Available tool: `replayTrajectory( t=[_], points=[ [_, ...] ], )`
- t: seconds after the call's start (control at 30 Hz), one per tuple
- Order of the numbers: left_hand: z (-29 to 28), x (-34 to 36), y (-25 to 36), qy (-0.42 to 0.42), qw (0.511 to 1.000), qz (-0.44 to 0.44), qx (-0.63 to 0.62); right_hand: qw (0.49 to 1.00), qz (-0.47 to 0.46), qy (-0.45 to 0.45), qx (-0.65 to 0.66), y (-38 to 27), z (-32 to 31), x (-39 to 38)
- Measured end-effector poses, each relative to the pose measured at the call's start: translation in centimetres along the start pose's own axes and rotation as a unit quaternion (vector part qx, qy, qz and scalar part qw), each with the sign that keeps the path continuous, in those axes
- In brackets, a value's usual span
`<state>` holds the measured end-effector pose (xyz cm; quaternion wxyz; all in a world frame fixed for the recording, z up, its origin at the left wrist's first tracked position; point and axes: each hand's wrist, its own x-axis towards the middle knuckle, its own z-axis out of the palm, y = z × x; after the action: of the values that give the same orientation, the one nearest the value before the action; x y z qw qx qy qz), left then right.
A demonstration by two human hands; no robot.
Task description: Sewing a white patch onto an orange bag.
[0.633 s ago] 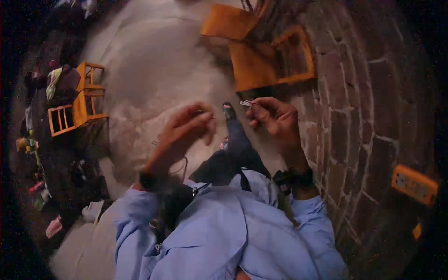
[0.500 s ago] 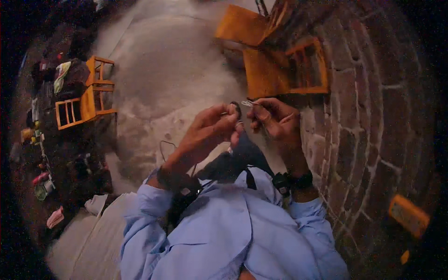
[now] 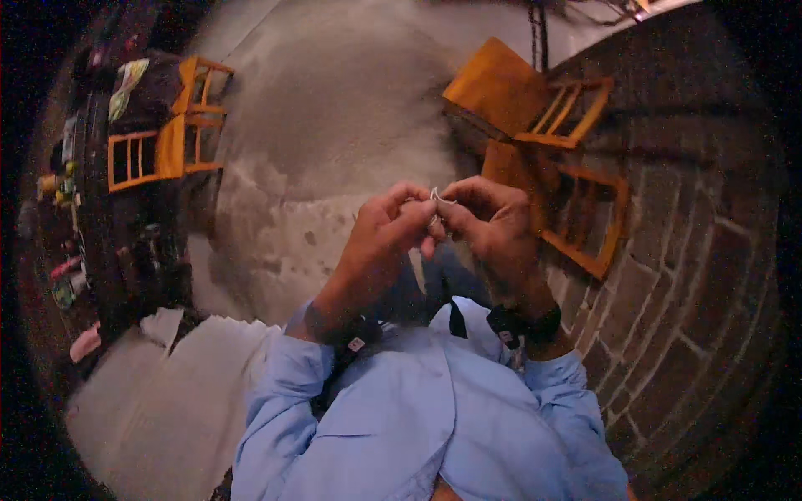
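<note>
In front of my body, my left hand (image 3: 386, 227) and my right hand (image 3: 494, 219) meet, fingertips almost touching. A small, thin, pale looped piece (image 3: 436, 195), like bent wire or cord, shows between them. My right thumb and index finger pinch it from one side. The left fingers are curled closed at its other side, and whatever else they hold is mostly covered by the fingers. Both wrists carry dark bands with small devices, below light blue sleeves.
Orange wooden chairs (image 3: 501, 88) stand at the right beside a brick surface (image 3: 660, 309). More orange chairs (image 3: 171, 146) are at the left, near dark shelving with assorted small items. A pale ridged sheet (image 3: 180, 392) lies at lower left, and grey floor (image 3: 334, 100) stretches ahead.
My hands have come closer together, and the pale piece from my right hand now meets the left fingertips. A dark curved thing at the left fingers no longer shows. The view has shifted.
</note>
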<state>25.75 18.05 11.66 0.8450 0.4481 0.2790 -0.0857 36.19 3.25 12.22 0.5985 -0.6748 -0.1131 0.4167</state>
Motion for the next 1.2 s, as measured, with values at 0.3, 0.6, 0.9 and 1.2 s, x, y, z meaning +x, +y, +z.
replayTrajectory(
  t=[0.3, 0.6, 0.9, 1.2],
  points=[
    [-8.6, 8.3, 8.2, 0.000, 0.987, -0.020, -0.160, 0.968, 0.141, -0.116, 0.173, -4.1, 1.3, 14.0],
    [-13.4, 18.3, 21.9, -0.041, 0.987, 0.000, -0.157, 0.954, 0.158, -0.107, 0.230, -12.7, 2.1, 25.9],
    [-19.2, 28.7, 34.7, 0.016, 0.985, 0.034, -0.169, 0.966, 0.156, -0.121, 0.164, -21.5, 3.8, 40.0],
    [-20.0, 36.9, 41.8, -0.005, 0.985, 0.048, -0.168, 0.969, 0.134, -0.116, 0.170, -27.0, 0.7, 47.9]
  ],
)
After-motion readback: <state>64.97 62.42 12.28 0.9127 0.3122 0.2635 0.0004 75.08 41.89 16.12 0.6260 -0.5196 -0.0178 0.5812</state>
